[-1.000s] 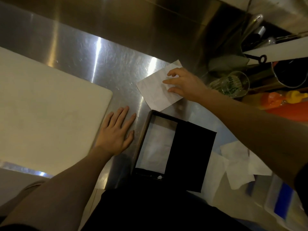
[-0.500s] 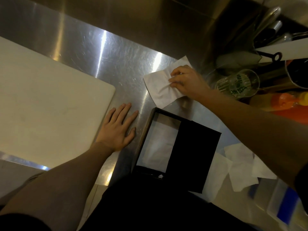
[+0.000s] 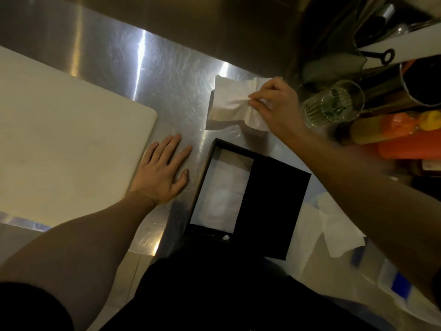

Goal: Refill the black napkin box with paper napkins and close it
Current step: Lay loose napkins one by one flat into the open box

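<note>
The black napkin box (image 3: 210,230) lies open on the steel counter in front of me, with white napkins (image 3: 224,192) inside its left half. Its black lid (image 3: 274,206) covers the right half. Beyond the box, my right hand (image 3: 274,103) pinches a white paper napkin (image 3: 229,103) and lifts its crumpled right side off the counter. My left hand (image 3: 162,170) rests flat on the counter left of the box, fingers spread, holding nothing.
A large white cutting board (image 3: 59,139) fills the left of the counter. A drinking glass (image 3: 334,103), orange and yellow bottles (image 3: 405,123) and utensils crowd the right. Loose napkins (image 3: 334,230) lie right of the box, near a clear container with a blue label (image 3: 401,283).
My right hand went from pressing flat on the napkin to pinching it, and the napkin has bunched up and lifted. My left hand stays in place.
</note>
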A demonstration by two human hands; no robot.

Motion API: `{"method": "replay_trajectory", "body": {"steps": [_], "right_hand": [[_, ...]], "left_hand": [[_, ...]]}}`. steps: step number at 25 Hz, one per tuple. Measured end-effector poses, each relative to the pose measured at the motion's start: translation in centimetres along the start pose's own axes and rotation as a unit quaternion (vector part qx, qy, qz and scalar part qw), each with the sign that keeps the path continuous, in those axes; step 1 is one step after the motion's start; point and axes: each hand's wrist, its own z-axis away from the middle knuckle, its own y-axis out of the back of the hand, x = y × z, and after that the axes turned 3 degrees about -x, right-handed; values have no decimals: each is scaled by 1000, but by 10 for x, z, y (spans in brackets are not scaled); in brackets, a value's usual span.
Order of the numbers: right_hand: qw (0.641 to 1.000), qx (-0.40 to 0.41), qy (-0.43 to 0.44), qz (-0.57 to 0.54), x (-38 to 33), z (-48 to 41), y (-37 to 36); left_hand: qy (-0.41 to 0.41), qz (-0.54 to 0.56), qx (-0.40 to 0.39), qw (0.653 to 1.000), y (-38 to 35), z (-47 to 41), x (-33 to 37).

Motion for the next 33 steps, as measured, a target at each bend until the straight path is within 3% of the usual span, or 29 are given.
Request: {"method": "replay_trajectory", "body": {"steps": [6,17,23,33], "right_hand": [[981,150,-80,-89,-35,47,10],[910,274,-257,-176,-132,161,-4],[889,249,-352,-154,-144,181,-59],[918,157,-359,-57,-137,184,-98]], "left_hand": [[-4,16,-8,1000,-2,2,-1],[-11,30,-23,999,-1,4,-3],[-15,28,-11,999,-3,3,-3],[-11,36,-6,999,-3,3,-2]]}}
